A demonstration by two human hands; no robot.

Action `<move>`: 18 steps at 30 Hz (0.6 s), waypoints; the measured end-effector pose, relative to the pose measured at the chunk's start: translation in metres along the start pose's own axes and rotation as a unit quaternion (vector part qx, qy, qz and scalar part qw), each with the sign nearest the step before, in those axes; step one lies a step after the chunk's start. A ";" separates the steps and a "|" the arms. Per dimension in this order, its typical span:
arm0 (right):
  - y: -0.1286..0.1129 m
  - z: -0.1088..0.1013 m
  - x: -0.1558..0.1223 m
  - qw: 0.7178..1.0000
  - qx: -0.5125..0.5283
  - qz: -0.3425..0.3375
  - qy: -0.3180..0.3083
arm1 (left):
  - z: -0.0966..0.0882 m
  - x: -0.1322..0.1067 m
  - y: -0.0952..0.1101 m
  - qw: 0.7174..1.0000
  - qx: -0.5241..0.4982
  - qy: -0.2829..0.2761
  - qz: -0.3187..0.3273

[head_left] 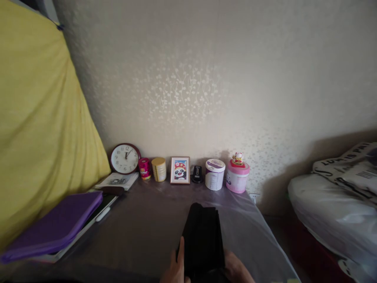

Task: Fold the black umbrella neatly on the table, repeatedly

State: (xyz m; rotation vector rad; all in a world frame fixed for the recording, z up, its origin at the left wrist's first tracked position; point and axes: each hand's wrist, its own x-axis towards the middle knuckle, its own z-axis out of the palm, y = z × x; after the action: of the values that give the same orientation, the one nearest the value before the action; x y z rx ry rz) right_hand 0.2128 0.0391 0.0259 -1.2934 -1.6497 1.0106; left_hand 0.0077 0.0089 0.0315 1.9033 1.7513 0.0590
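- The left hand (176, 261) grips the black case (203, 239) by its left edge, thumb uppermost, fingers mostly hidden.
- The right hand (235, 267) grasps its lower right side; how far its fingers curl is hidden.
- 2 hands on opposite sides probably keep the case steady above the near part of the desk (141, 236).
- Beyond, 4 tins or tubs, 1 clock (125, 158) and 1 picture frame (180, 170) line the wall (265, 78), likely to spare working room.
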 end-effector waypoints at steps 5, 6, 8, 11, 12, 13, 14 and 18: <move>-0.005 -0.028 0.001 0.994 -0.023 0.039 0.096 | 0.004 -0.004 0.007 0.999 0.025 0.015 -0.015; -0.008 -0.032 0.001 0.990 -0.041 0.043 0.131 | 0.004 -0.005 0.009 0.999 0.025 0.020 -0.012; -0.014 -0.037 0.001 0.977 -0.072 0.041 0.197 | 0.004 -0.007 0.010 0.999 0.023 0.033 -0.004; -0.025 -0.035 -0.004 0.966 -0.111 0.017 0.232 | 0.004 -0.010 0.012 0.999 0.020 0.041 -0.003; -0.029 -0.033 -0.006 0.966 -0.123 0.012 0.226 | 0.003 -0.010 0.013 0.999 0.021 0.040 -0.005; -0.033 -0.030 -0.008 0.967 -0.133 0.017 0.218 | 0.003 -0.011 0.013 0.999 0.020 0.039 -0.007; -0.035 -0.027 -0.009 0.967 -0.140 0.031 0.209 | 0.003 -0.011 0.014 0.999 0.016 0.039 -0.007; -0.037 -0.018 -0.008 0.971 -0.126 0.096 0.177 | 0.002 -0.011 0.015 0.999 -0.003 0.045 0.000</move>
State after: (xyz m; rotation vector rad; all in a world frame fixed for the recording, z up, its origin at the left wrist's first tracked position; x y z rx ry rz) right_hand 0.2178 0.0276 0.0660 -1.7200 -1.4273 0.6414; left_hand 0.0209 -0.0022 0.0396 1.9238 1.8068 0.1516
